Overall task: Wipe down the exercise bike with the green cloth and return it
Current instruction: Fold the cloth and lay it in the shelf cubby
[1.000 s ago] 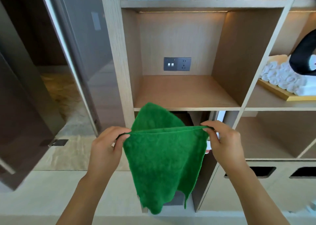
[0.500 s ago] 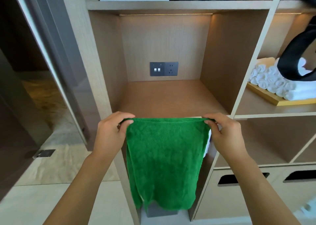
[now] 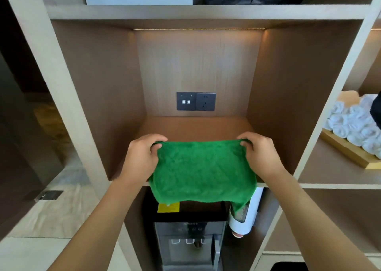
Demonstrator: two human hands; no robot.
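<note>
The green cloth (image 3: 203, 172) is folded and stretched between both hands over the front of a wooden shelf compartment (image 3: 198, 126). My left hand (image 3: 142, 157) pinches its upper left corner. My right hand (image 3: 260, 154) pinches the upper right corner. The cloth's far edge lies inside the compartment, while its lower part drapes over the shelf's front edge. The exercise bike is out of view.
A dark switch and socket plate (image 3: 195, 101) sits on the compartment's back wall. Below the shelf stand a water dispenser (image 3: 188, 239) and a white cup holder (image 3: 245, 213). Rolled white towels on a wooden tray (image 3: 352, 126) fill the right compartment. A dark glass door (image 3: 20, 147) is on the left.
Both hands have carried the cloth up and forward into the shelf compartment. The cloth hung down freely before; now it drapes over the shelf's front edge. The view has moved closer.
</note>
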